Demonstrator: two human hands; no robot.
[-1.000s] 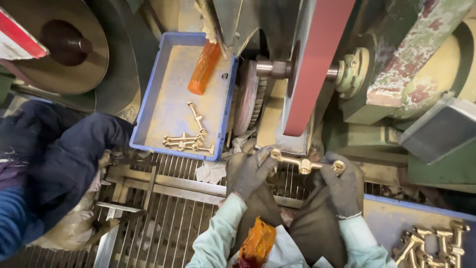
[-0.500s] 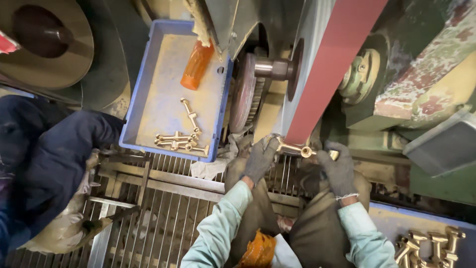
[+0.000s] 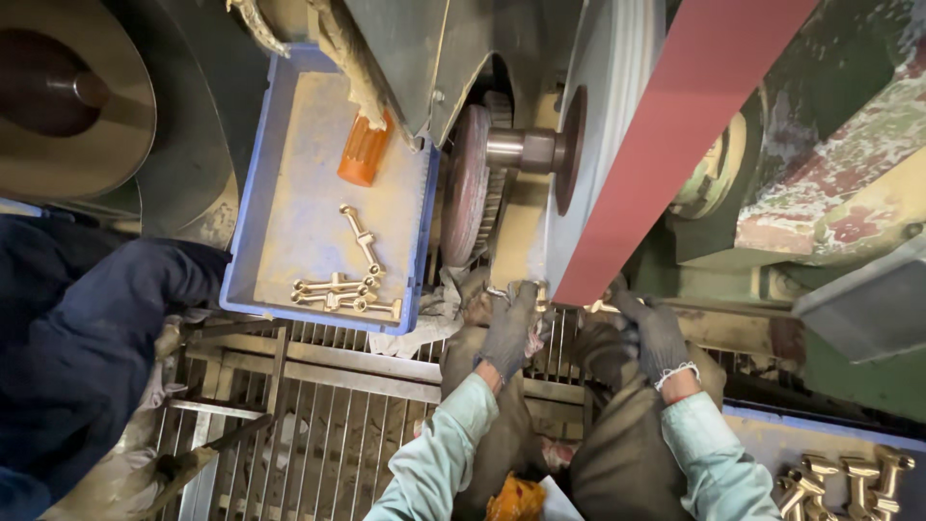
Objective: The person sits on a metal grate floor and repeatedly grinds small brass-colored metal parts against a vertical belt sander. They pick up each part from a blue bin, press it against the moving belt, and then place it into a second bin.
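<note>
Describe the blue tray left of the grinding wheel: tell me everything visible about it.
The blue tray is a shallow rectangular bin, plastic by the look, its floor coated in tan dust. It sits on the machine beside the grinding wheel, above the metal grate. Inside lie an orange cylinder near the far end and a small cluster of brass fittings towards the near edge. Neither gloved hand touches it.

Both forearms, in pale green sleeves, rise from the bottom centre of the frame towards its middle. The left hand (image 3: 509,330), in a dark grey knit glove, has its fingers curled shut in a grip. The right hand (image 3: 656,331), gloved alike, is level with it, fingers likewise closed.
</note>
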